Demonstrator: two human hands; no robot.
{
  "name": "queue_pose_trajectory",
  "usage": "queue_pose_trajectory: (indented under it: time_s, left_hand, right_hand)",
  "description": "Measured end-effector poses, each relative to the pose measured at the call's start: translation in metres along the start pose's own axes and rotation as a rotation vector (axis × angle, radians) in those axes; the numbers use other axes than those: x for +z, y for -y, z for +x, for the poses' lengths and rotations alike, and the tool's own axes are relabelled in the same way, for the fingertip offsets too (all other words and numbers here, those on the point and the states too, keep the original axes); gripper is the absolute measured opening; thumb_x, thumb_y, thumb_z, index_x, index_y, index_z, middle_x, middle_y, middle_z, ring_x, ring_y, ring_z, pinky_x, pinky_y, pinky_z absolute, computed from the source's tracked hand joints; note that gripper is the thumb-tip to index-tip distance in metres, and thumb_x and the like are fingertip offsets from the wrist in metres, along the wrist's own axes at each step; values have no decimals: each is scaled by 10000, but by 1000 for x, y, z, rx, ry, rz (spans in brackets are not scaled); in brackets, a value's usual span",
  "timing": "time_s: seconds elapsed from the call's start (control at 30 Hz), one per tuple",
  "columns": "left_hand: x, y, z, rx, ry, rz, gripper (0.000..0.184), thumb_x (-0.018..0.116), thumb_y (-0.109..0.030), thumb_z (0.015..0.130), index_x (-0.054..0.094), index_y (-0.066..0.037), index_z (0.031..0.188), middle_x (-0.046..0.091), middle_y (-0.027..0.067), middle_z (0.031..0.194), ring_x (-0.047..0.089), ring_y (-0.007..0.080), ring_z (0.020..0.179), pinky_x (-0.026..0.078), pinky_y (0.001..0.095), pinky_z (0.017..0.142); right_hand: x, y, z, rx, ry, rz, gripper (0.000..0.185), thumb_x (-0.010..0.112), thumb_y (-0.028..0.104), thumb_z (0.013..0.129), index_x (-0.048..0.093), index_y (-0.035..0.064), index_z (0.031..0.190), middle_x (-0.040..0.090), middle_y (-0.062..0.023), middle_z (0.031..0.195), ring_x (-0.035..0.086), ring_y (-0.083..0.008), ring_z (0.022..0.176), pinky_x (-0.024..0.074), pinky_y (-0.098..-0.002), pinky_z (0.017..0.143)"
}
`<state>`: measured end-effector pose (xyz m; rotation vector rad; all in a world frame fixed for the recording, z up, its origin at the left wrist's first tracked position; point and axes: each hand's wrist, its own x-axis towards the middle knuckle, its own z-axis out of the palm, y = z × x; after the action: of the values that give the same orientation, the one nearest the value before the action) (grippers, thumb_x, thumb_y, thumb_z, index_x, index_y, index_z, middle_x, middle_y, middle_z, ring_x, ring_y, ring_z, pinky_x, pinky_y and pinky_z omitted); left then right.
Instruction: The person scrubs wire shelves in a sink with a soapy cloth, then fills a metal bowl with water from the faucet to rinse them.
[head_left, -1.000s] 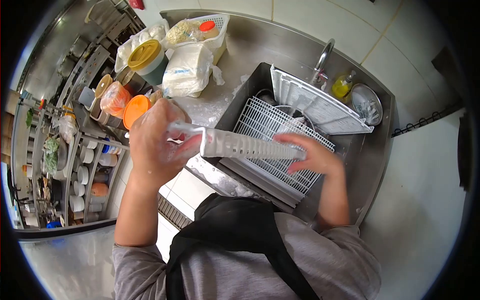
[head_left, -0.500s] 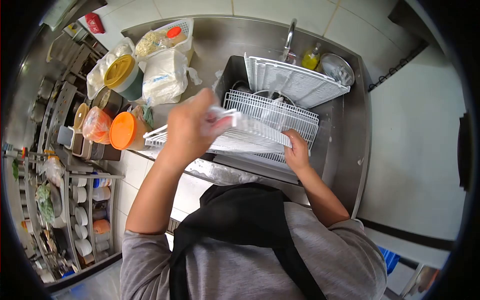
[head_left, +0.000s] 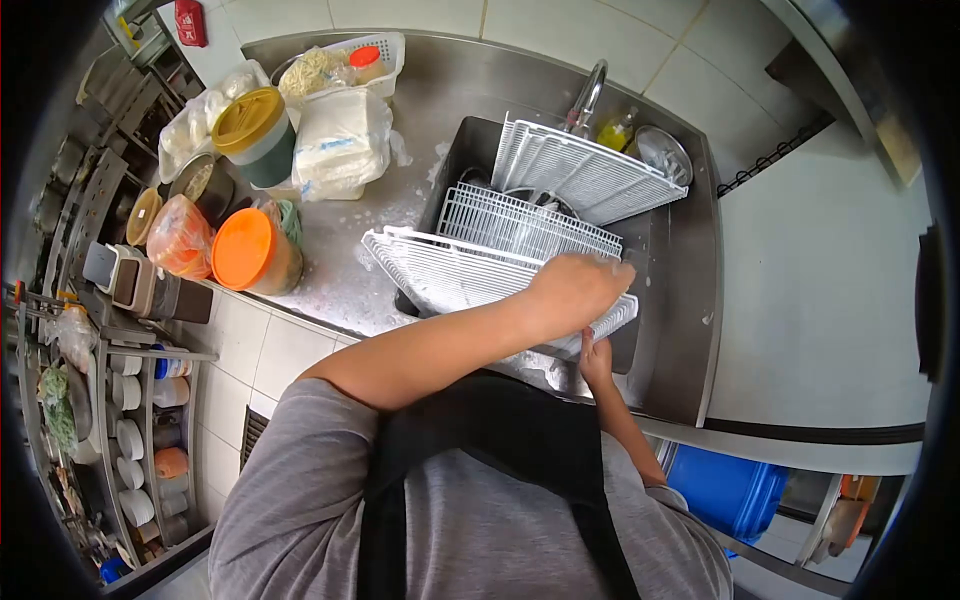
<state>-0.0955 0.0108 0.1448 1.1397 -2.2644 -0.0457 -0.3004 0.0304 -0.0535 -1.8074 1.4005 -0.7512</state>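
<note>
A white wire rack leans at a slant across the front of the sink basin. My right hand grips its lower right edge from below. Reaching across my body, my left hand is closed at the rack's right end. The back of the hand hides most of what it holds; only a pale bit shows at the fingers. Behind stands a second wire rack inside the dark basin. A third, larger rack is propped against the back near the faucet.
On the steel counter at left are a plastic-wrapped white pack, a yellow-lidded tub, an orange-lidded tub and a white basket. A dish soap bottle and metal bowl stand behind the racks.
My left hand has swept from the rack's left end to its right end. The front rack now sits lower and more tilted, and my right hand has moved down to its lower corner.
</note>
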Motion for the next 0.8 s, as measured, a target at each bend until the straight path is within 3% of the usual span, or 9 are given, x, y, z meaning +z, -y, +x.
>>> queue_pose_trajectory:
  time_s: [0.13, 0.27, 0.37, 0.53, 0.6, 0.7, 0.73, 0.77, 0.8]
  left_hand:
    - [-10, 16, -8, 106, -64, -30, 235, 562, -170, 754, 533, -105, 978, 532, 60, 821, 604, 258, 761, 489, 351, 678]
    - [-23, 58, -33, -160, 182, 94, 247, 556, -298, 811, 566, -110, 971, 583, 82, 863, 604, 263, 807, 475, 387, 711]
    - [-44, 79, -38, -323, 441, 213, 269, 539, -346, 828, 576, -111, 954, 606, 94, 876, 603, 272, 822, 476, 395, 706]
    - [-29, 89, -45, -232, 321, 130, 266, 536, -355, 831, 576, -113, 933, 617, 90, 803, 606, 288, 776, 466, 412, 688]
    - [-56, 81, -40, -182, 622, -69, 272, 536, -353, 832, 572, -102, 931, 615, 95, 824, 600, 310, 788, 461, 431, 681]
    - [-59, 120, -48, -111, 722, -465, 372, 444, -417, 898, 565, -97, 1043, 610, 110, 903, 606, 262, 810, 475, 398, 713]
    - [-57, 141, -48, -63, 717, -745, 420, 395, -445, 922, 557, -94, 1086, 608, 118, 913, 608, 238, 806, 478, 383, 729]
    - [-59, 160, -44, -335, 819, -1000, 510, 317, -490, 937, 535, -77, 1141, 603, 131, 948, 600, 216, 813, 474, 364, 771]
    - [-49, 186, -38, -490, 823, -792, 529, 297, -497, 939, 538, -67, 1131, 608, 135, 935, 600, 226, 811, 473, 375, 778]
  right_hand:
    - [-7, 1, -6, 66, -15, 25, 385, 406, 284, 945, 563, -50, 1057, 611, -218, 1030, 575, -326, 990, 424, -362, 842]
    - [-28, -29, 8, 152, 57, 88, 333, 494, 222, 911, 553, -49, 1096, 615, -157, 1059, 557, -233, 1002, 408, -328, 878]
    - [-71, 18, 21, 174, 151, 158, 315, 562, 131, 863, 545, -16, 1142, 583, -91, 1140, 517, -194, 1062, 377, -320, 928]
    - [-139, 94, 61, 269, 278, 294, 328, 620, 106, 808, 568, 17, 1119, 597, -77, 1102, 530, -166, 1041, 393, -317, 913]
    - [-135, 159, 67, -231, 337, -155, 339, 660, 135, 766, 592, 68, 1091, 622, -77, 1069, 579, -207, 990, 424, -319, 884]
    - [-101, 187, 59, -378, 384, -522, 301, 650, 222, 763, 615, 134, 1048, 642, -85, 986, 612, -263, 883, 473, -347, 776]
    - [-96, 191, 59, -363, 389, -524, 301, 650, 222, 763, 615, 134, 1048, 642, -85, 986, 612, -263, 883, 473, -347, 776]
    - [-91, 195, 58, -237, 455, -611, 284, 630, 261, 773, 620, 152, 1035, 645, -82, 945, 610, -271, 844, 476, -367, 727]
    - [-88, 195, 57, -108, 521, -697, 272, 610, 299, 783, 624, 171, 1022, 648, -79, 904, 608, -280, 805, 479, -387, 679]
